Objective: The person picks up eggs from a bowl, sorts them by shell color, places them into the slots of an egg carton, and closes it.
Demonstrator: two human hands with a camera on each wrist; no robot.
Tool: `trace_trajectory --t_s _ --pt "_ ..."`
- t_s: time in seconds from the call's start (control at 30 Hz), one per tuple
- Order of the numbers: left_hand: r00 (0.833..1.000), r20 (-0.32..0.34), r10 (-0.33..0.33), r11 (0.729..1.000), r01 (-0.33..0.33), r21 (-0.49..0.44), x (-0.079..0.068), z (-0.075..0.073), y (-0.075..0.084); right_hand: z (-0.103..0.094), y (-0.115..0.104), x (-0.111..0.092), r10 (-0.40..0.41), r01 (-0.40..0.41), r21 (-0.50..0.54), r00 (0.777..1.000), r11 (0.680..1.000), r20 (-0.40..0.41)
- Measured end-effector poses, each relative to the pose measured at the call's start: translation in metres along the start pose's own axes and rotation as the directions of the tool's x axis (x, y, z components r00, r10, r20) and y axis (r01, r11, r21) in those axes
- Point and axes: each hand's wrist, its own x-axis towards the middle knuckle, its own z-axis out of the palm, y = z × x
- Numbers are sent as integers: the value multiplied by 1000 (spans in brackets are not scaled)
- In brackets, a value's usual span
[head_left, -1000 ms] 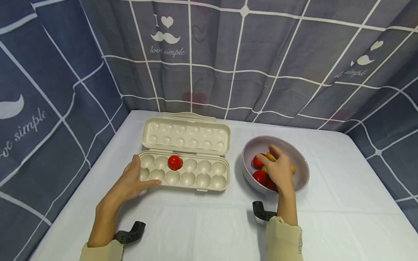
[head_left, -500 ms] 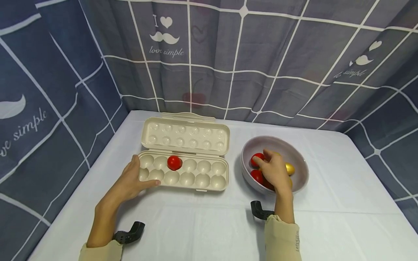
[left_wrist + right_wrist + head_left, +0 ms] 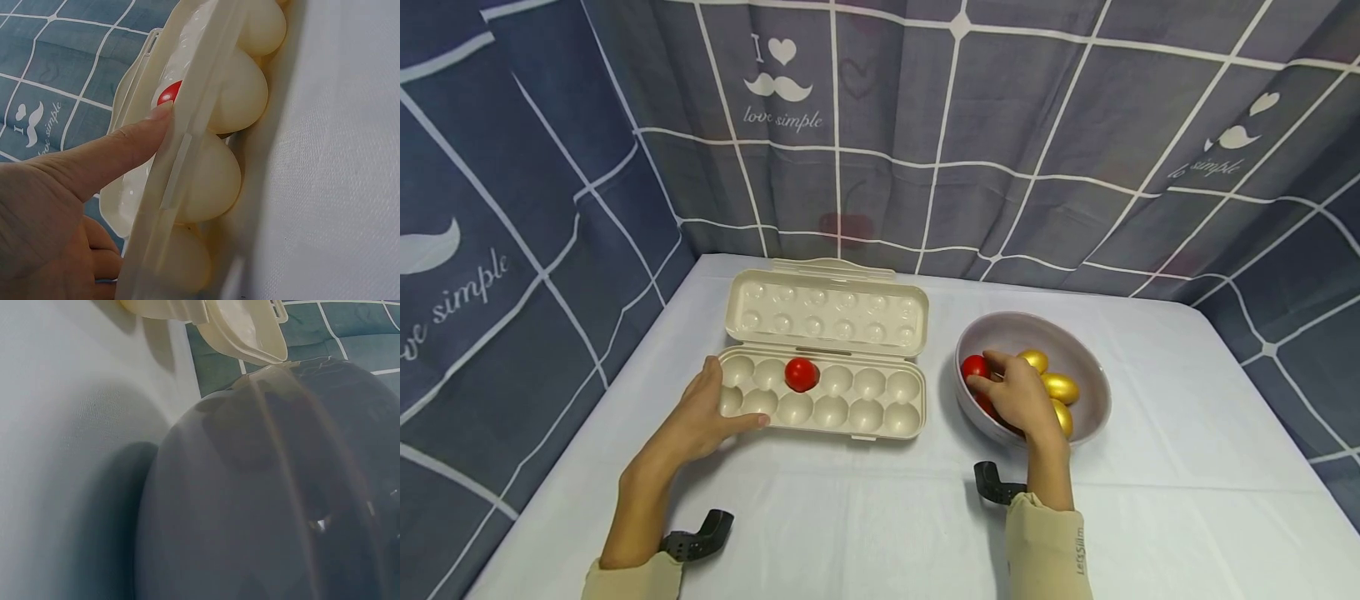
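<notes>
A cream plastic egg box (image 3: pixel 827 425) lies with its lid tilted back behind it; one red egg (image 3: pixel 802 374) sits in its back row. My left hand (image 3: pixel 700 421) grips its left end, thumb along the front rim and fingers round the side; the left wrist view shows the thumb (image 3: pixel 119 150) on that rim. My right hand (image 3: pixel 1024 400) reaches into a greyish-mauve bowl (image 3: pixel 1093 367). Its thumb and forefinger lie around a red egg (image 3: pixel 975 366) at the bowl's left wall. I cannot tell whether they pinch it. The right wrist view shows only the bowl's outside.
Gold eggs (image 3: pixel 1060 387) lie in the right part of the bowl, beside the right hand. A white cloth (image 3: pixel 880 517) covers the table. Dark checked curtains (image 3: pixel 887 125) stand behind it and at both sides. A black camera mount sits on each wrist.
My right hand has moved left and lower in the bowl, and the red egg at its fingers has shifted left. More gold eggs show now. The left hand and egg box have stayed put.
</notes>
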Motion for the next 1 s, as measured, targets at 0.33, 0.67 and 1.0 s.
trace_trajectory --t_s 0.33,0.67,1.0 --pt "1000 6 -3 1000 3 -2 0 0 1 1 1 1 -39 41 -45 998 998 41" --pt "1000 10 -15 1000 15 0 -1 0 1 3 1 2 -52 52 -44 999 998 -6" --pt "1000 1 -1 1000 1 -3 -1 1 1 0 0 2 1 0 19 998 1000 -70"
